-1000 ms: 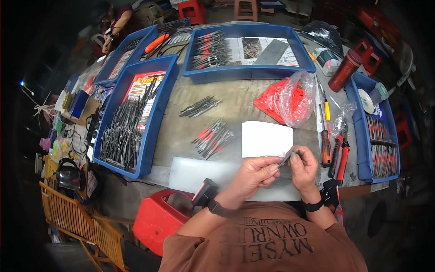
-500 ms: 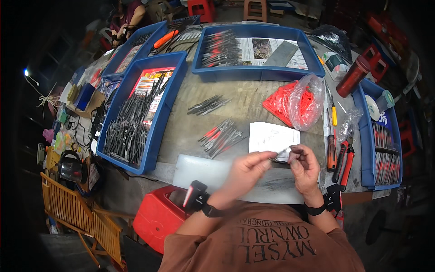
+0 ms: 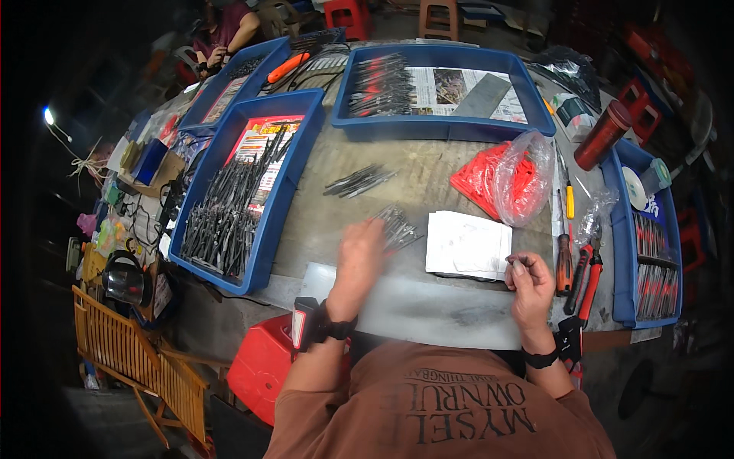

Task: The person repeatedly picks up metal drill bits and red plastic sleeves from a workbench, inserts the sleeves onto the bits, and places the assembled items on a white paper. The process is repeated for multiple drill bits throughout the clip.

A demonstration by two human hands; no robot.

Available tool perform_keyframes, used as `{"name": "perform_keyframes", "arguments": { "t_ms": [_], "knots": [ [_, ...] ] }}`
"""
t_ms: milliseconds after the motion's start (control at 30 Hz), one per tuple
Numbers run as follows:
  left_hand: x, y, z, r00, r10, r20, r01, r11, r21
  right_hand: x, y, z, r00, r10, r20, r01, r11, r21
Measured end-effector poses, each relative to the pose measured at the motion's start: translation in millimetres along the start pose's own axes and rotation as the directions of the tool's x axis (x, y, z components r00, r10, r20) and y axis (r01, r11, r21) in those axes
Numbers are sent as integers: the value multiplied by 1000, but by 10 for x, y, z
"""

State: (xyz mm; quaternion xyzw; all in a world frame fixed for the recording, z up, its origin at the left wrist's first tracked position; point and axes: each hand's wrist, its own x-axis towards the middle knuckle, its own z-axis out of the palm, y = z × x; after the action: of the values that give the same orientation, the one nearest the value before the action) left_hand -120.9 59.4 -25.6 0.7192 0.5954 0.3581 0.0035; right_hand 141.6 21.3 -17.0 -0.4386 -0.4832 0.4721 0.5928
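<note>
My left hand (image 3: 359, 256) is over the near pile of thin dark pieces (image 3: 397, 227), some with red on them. Motion smears its fingers, so I cannot tell whether it holds any. My right hand (image 3: 530, 289) is beside the right edge of a white paper stack (image 3: 468, 243), thumb and fingers pinched together. Whatever is between those fingertips is too small to make out. Farther back lies a second small pile of dark thin pieces (image 3: 359, 181). In front of me lies a pale smooth sheet (image 3: 428, 315) with dark smudges.
Blue trays (image 3: 306, 164) (image 3: 451, 131) of similar pieces stand left and back. A red bundle in clear plastic (image 3: 497, 180) lies beyond the paper. Screwdrivers (image 3: 563, 264), pliers (image 3: 589, 283), a red cylinder (image 3: 604, 136) and a blue bin (image 3: 623, 294) line the right. Another person (image 3: 229, 30) sits far left.
My left hand has moved left, away from my right hand and the paper, to the near pile. My right hand stays by the paper's edge, still pinched.
</note>
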Motion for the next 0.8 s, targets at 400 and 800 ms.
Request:
{"name": "perform_keyframes", "arguments": {
  "t_ms": [400, 800],
  "knots": [
    [545, -496, 132, 998, -64, 4, 63, 995, 74, -22, -12, -96, 997, 70, 25, -71, 997, 24],
    [488, -571, 193, 993, -5, 117, -29, 957, 287, -63, -26, -67, 998, 56, -10, -56, 998, -8]
  ]
}}
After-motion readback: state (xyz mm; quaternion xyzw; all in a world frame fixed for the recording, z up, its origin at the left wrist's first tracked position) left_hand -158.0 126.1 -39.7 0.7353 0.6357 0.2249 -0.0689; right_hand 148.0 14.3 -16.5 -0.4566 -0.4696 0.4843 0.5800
